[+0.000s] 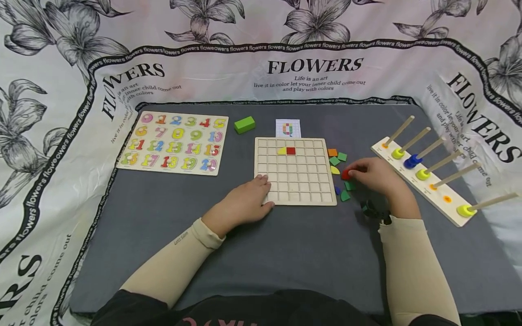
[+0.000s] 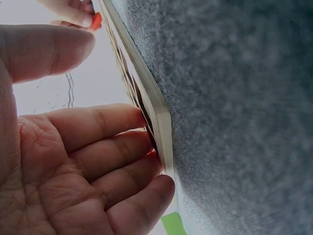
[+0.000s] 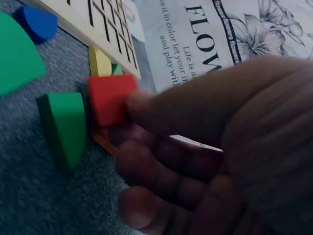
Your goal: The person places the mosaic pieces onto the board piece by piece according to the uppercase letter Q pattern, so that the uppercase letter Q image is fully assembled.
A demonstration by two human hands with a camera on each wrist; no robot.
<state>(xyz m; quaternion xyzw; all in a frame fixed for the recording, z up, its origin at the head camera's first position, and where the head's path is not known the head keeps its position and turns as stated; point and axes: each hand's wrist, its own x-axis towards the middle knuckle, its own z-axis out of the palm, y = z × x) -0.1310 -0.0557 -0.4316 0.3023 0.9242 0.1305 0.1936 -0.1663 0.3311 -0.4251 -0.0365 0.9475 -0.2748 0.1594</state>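
I've two pieces [image 1: 291, 151] on board [image 1: 293, 188], others loose [image 1: 334, 161] off right edge, right grip [image 1: 373, 175] pinching red block [image 3: 108, 100], left grip [image 1: 242, 199] relaxed.

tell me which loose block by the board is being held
The red block pinched by the right hand; the other loose blocks by the board are green, yellow, orange or blue.

the grid board [image 1: 299, 182] lies right of the number board [image 1: 168, 139] and left of the peg rack [image 1: 438, 195]. a card [image 1: 287, 129] lies behind it, a block [image 1: 244, 125] near its back left corner, loose pieces [image 1: 335, 160] along its right.
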